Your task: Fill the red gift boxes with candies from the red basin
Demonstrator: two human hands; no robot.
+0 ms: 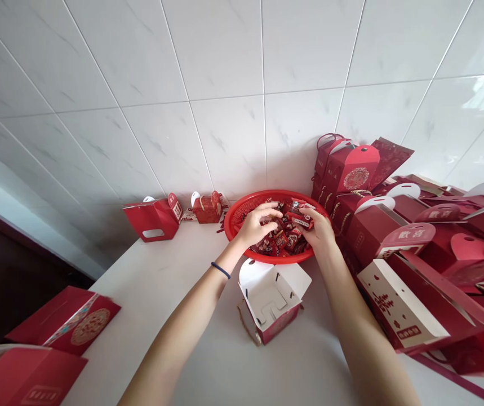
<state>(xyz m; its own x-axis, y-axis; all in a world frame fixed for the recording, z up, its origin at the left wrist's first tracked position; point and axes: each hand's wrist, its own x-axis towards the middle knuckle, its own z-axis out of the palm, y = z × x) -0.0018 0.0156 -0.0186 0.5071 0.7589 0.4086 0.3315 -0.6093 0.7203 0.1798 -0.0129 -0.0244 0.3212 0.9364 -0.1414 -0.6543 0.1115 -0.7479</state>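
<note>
Both my hands reach into a round red plastic basket (242,210) full of small red-wrapped candies (282,241) at the back of the white table. My left hand (255,224), with a dark band on the wrist, has its fingers curled down onto the candies. My right hand (316,228) is closed on a red candy packet (301,221) at the top of the heap. Just in front of the basket stands a small red gift box (272,301) with its white flaps open.
A heap of red gift boxes (414,248) fills the right side of the table. Two assembled red boxes (152,219) stand by the tiled wall at left. More red boxes (66,318) lie at the near left edge. The white table (161,282) drops off at left.
</note>
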